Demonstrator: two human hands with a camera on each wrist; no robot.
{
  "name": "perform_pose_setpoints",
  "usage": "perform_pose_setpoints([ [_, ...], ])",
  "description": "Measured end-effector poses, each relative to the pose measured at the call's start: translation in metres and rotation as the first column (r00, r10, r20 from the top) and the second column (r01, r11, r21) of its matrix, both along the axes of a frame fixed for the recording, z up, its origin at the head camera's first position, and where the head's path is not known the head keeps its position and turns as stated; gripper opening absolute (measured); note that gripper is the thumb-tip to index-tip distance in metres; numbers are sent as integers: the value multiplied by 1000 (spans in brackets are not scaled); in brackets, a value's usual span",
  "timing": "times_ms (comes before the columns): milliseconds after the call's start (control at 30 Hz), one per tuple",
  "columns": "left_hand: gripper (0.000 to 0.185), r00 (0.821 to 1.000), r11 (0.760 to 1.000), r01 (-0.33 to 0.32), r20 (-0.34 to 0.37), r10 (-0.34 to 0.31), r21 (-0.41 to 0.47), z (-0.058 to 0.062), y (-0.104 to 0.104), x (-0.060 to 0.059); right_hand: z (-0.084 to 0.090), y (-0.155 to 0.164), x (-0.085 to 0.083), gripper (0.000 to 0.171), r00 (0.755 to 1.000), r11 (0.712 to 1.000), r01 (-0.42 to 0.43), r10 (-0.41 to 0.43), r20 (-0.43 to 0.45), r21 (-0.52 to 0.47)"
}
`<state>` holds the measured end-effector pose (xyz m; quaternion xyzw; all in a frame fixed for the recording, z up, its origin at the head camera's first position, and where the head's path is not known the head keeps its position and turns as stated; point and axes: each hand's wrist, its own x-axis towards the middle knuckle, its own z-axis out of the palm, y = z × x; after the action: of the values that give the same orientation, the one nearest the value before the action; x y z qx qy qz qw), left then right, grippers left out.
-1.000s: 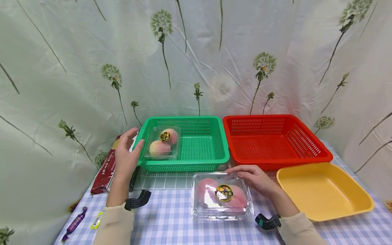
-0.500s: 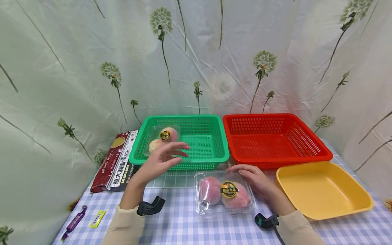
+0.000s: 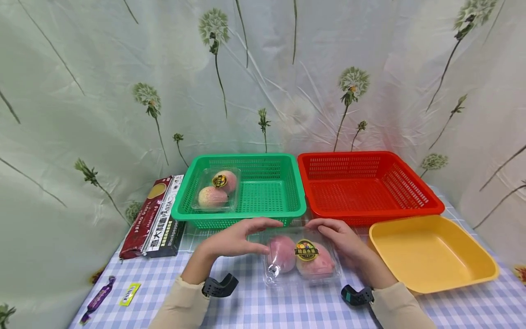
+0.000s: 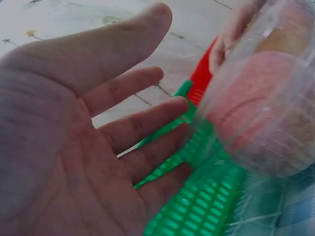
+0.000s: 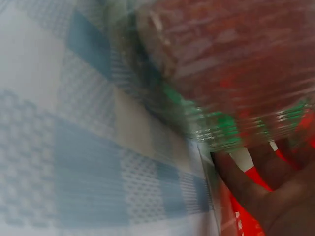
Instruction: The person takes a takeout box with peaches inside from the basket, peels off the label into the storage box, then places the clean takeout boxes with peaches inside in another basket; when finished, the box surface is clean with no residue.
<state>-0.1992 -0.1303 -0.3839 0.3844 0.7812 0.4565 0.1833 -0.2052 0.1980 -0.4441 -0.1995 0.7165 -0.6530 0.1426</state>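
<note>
A clear plastic clamshell box [image 3: 306, 273] holds two pink peaches under a black and gold fruit label. My right hand [image 3: 343, 240] grips its far right corner; the right wrist view shows fingers [image 5: 241, 182] at the box's far side and the box standing tilted off the cloth. My left hand [image 3: 236, 237] reaches to the box's left side, thumb and fingers spread. In the left wrist view its fingers [image 4: 147, 125] are nearly straight, near the plastic; whether they touch it I cannot tell. A second clear box of peaches [image 3: 216, 191] sits in the green basket [image 3: 267, 214].
Beside the green basket stands a red basket [image 3: 370, 214], with a yellow tray [image 3: 431, 256] in front. At left lie a red spaghetti pack [image 3: 144, 219], a black and white pasta box [image 3: 166, 228], a purple candy [image 3: 97, 300] and a yellow packet [image 3: 129, 294] on the checked cloth.
My left hand has swung right from beside the green basket's left edge to the near peach box. That box has shifted slightly and tilted, with my right hand staying at its corner.
</note>
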Motion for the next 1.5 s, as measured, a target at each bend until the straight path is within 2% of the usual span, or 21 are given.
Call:
perform_pose_setpoints([
  [167,64,1000,997,5,-11,-5,-71,-6,3,-1,9,3,2,38,998,989,-55,58,-15,138],
  [333,73,999,989,4,-34,-9,-146,-14,7,-1,17,7,3,44,984,947,-154,174,-46,280],
  [500,82,999,986,-12,39,19,-168,-23,12,0,25,7,5,45,972,906,-197,230,-45,374],
  [633,82,997,987,-33,67,43,-156,-30,15,-1,36,7,9,47,960,871,-190,261,-100,453],
  [767,80,995,992,-50,77,59,-113,-34,16,-2,54,11,17,52,921,807,-130,314,-232,577],
  [833,79,994,994,-58,85,65,-90,-35,17,-3,62,13,22,52,891,769,-64,332,-311,636],
  [900,79,993,996,-65,92,71,-68,-36,18,-3,69,13,27,50,858,744,12,335,-389,669],
  [1000,79,991,996,-73,113,78,-45,-38,19,-3,76,10,32,45,821,740,123,298,-486,661],
  [1067,79,989,997,-76,127,79,-32,-40,20,-2,76,6,33,42,817,760,152,263,-513,632],
  [1200,79,985,997,-75,159,71,19,-43,20,-3,72,-2,32,41,822,770,169,234,-519,615],
  [1367,80,978,992,-70,204,48,106,-49,19,-6,62,-10,29,46,811,743,198,242,-533,639],
  [1500,79,973,979,-108,219,69,172,-57,15,-7,60,-14,28,46,781,713,250,251,-571,655],
])
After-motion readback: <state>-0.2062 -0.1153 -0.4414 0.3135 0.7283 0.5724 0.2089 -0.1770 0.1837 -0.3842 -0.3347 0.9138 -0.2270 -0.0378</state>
